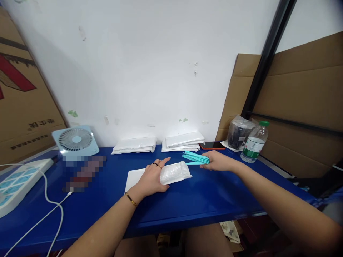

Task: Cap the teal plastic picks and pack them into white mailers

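Note:
My left hand [154,178] is around the near-left end of a small bubble-wrapped packet [175,172], thumb on the near side and fingers on the far side. What is inside the wrap cannot be made out. A flat white sheet or envelope [134,177] lies partly under that hand, on the blue table [198,200]. To the right, my right hand [213,160] is closed on a bundle of thin turquoise strips [195,157]. Their free ends fan out leftward, just beyond the packet's far end. The ends inside my fingers are hidden.
Two stacks of white padded envelopes [135,144] [183,141] lie along the wall. A phone [213,145], a plastic-wrapped dark item [238,134] and a water bottle [254,142] stand rightward. On the left are a light-blue fan [76,141], a power strip [25,184] and white cables [46,185].

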`<state>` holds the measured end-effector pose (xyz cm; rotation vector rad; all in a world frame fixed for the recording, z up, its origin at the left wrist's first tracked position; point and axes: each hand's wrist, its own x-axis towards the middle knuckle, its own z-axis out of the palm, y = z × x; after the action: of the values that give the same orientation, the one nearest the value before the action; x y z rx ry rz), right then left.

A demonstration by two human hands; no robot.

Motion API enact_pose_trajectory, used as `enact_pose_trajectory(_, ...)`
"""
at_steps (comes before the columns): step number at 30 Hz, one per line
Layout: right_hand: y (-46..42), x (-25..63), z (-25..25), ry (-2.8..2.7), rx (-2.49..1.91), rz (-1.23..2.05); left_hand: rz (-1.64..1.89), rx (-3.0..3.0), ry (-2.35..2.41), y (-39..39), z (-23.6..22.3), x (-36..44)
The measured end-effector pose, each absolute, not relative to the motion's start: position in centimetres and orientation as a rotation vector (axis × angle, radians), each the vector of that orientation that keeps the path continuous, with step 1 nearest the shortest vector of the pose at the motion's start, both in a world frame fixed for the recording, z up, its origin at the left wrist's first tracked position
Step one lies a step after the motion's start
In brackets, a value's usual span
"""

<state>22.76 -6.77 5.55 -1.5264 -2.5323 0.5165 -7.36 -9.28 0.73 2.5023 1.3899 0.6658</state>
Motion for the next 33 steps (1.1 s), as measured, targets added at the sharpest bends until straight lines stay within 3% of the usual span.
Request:
enact_pose_trajectory(3,-7.4,22.6,3.9,-2.481,-1.456,0.641,0.736,2.468,1.327,-9.4,0.8,-7.4)
enact_pose_trajectory(9,-7.9,21.8,2.6,-2.567,-1.472,0.463,0.808,2.428,1.274,-9.7,1.4,-7.6)
enact_pose_trajectory(15,-8.0,20.4,3.7,-2.767,-1.537,0.057,0.768,2.459,1.246,-9.8,1.3,-7.4)
enact_pose_trajectory(19,-7.8,17.7,4.6,-2.888,-1.512,0.016,0.671,2.524,1.178,-9.6,0.7,-7.1)
enact_pose_trajectory(26,-7.1,16.5,4.3,-2.629,-1.154,0.667,0.581,2.533,1.208,-9.3,-0.1,-7.2)
enact_pose_trajectory(29,-7.0,18.3,2.0,-2.182,-1.118,0.913,0.528,2.549,1.213,-9.2,-0.2,-7.4)
enact_pose_trajectory(33,-7.4,18.1,-1.5,-1.477,-1.261,0.981,0.494,2.568,1.209,-9.0,-0.3,-7.3)
